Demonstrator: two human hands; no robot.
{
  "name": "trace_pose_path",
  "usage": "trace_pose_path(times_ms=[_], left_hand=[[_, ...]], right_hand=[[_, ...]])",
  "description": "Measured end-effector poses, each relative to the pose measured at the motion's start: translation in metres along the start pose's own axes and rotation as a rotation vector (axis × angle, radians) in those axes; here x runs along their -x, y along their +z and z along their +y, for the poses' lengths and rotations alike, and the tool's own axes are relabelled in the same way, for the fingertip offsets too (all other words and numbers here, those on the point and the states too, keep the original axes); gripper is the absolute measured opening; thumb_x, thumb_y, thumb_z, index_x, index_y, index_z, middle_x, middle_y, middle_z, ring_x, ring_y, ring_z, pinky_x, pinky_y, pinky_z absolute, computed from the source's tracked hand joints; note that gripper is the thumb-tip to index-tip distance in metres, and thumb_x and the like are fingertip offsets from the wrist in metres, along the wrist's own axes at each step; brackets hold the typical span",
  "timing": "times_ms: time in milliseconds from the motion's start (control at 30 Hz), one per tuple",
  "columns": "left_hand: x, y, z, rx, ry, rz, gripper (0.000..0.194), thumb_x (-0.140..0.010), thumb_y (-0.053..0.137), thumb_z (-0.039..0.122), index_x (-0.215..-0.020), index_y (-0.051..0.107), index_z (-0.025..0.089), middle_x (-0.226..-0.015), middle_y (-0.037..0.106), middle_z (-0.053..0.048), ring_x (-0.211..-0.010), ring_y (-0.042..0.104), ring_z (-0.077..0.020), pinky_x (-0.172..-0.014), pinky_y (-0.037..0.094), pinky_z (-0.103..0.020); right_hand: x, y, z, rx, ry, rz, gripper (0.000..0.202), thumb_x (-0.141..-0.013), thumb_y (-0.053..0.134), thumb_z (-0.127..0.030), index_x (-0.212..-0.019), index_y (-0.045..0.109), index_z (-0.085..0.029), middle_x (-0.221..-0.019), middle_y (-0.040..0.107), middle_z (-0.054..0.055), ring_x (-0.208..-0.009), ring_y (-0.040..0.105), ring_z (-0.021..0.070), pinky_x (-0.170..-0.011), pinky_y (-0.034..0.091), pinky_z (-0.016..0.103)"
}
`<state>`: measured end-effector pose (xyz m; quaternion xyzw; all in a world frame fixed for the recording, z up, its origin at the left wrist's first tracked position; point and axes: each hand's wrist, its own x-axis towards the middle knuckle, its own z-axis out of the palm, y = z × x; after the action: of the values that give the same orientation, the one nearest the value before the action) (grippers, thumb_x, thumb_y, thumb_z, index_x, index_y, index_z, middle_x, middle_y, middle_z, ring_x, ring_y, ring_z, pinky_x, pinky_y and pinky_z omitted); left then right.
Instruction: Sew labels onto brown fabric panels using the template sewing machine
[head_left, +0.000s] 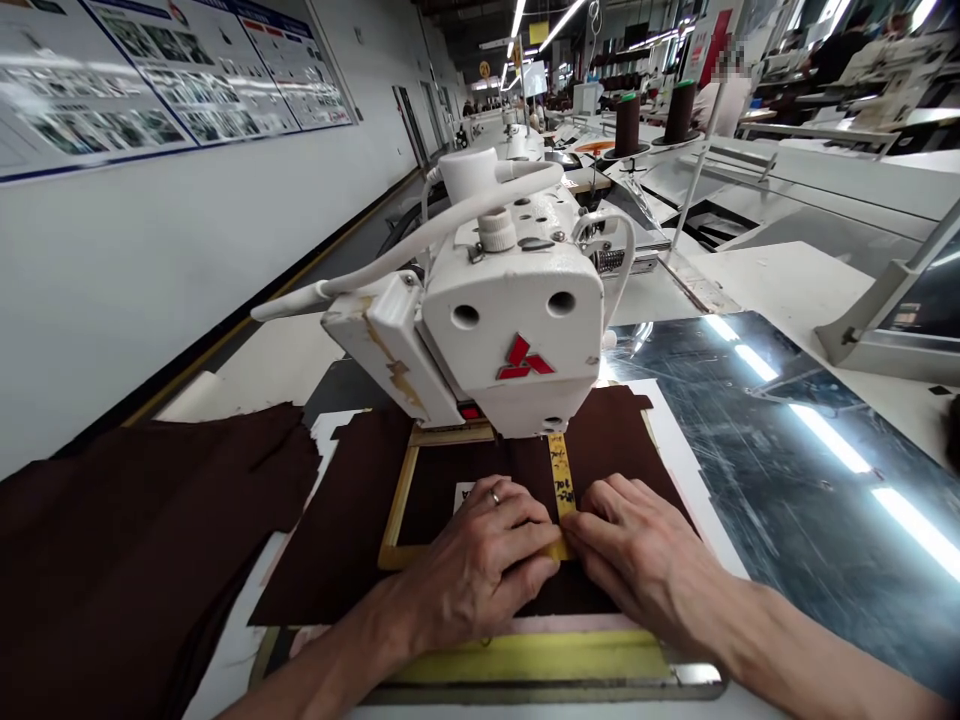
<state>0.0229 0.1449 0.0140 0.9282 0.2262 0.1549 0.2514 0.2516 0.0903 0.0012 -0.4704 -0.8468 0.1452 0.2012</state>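
Note:
A white sewing machine head [517, 330] with a red three-diamond emblem stands over a dark brown fabric piece [337, 540]. On the fabric lies a yellow rectangular frame [397, 500], its right bar marked with black writing. My left hand [487, 555], a ring on one finger, has its fingers together on the frame's lower right part. My right hand [637, 540] presses with bent fingers at the frame's lower right corner, close beside the left fingertips. A small white label [463, 494] shows partly behind my left hand. The needle area is hidden behind the machine head.
More brown fabric [135, 540] is heaped at the left. A shiny metal plate [795, 500] covers the right side. A yellow strip [540, 657] lies along the front edge. Brown thread cones [627, 125] stand farther back, with a person [724, 100] beyond.

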Motion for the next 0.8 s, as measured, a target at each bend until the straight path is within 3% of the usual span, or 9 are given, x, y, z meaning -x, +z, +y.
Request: trace_pose_path(times_ms=[167, 300, 500, 700, 800], left_hand=[[0.006, 0.001, -0.001, 0.05, 0.032, 0.053, 0.018, -0.1, 0.055, 0.015, -0.11, 0.069, 0.021, -0.105, 0.073, -0.002, -0.109, 0.062, -0.0179, -0.114, 0.031, -0.041], [0.014, -0.001, -0.007, 0.071, 0.045, 0.0, 0.024, -0.097, 0.06, 0.016, -0.117, 0.069, 0.024, -0.119, 0.075, 0.001, -0.128, 0.059, -0.0191, -0.121, 0.025, -0.038], [0.018, -0.005, -0.005, 0.041, 0.037, -0.042, 0.027, -0.094, 0.062, 0.015, -0.118, 0.069, 0.025, -0.121, 0.075, 0.001, -0.131, 0.059, -0.0184, -0.125, 0.026, -0.037], [0.013, -0.012, -0.026, -0.231, -0.011, -0.097, 0.036, -0.103, 0.053, 0.025, -0.138, 0.06, 0.026, -0.154, 0.052, -0.002, -0.149, 0.038, -0.025, -0.125, 0.03, -0.049], [0.002, -0.018, -0.037, -0.301, -0.037, -0.127, 0.042, -0.103, 0.055, 0.034, -0.145, 0.054, 0.027, -0.157, 0.048, -0.003, -0.149, 0.038, -0.0291, -0.119, 0.038, -0.053]], right_hand=[[-0.002, 0.003, -0.001, 0.049, -0.032, 0.026, 0.018, -0.105, 0.053, -0.028, -0.095, 0.066, -0.02, -0.089, 0.052, 0.005, -0.08, 0.045, 0.0217, -0.071, 0.033, 0.036], [-0.006, 0.004, -0.002, 0.139, -0.064, 0.009, 0.015, -0.103, 0.058, -0.028, -0.091, 0.064, -0.023, -0.086, 0.052, 0.003, -0.076, 0.044, 0.0211, -0.068, 0.03, 0.036], [-0.011, 0.004, -0.003, 0.216, -0.098, -0.008, 0.013, -0.103, 0.06, -0.033, -0.093, 0.059, -0.025, -0.09, 0.055, 0.002, -0.08, 0.048, 0.0223, -0.071, 0.03, 0.037], [-0.013, 0.016, -0.002, 0.258, -0.085, 0.057, 0.018, -0.098, 0.067, -0.037, -0.089, 0.056, -0.025, -0.087, 0.056, 0.001, -0.077, 0.049, 0.022, -0.068, 0.03, 0.037], [-0.011, 0.027, 0.002, 0.235, -0.103, 0.08, 0.016, -0.095, 0.069, -0.033, -0.09, 0.056, -0.026, -0.091, 0.058, 0.0, -0.081, 0.051, 0.0217, -0.071, 0.031, 0.038]])
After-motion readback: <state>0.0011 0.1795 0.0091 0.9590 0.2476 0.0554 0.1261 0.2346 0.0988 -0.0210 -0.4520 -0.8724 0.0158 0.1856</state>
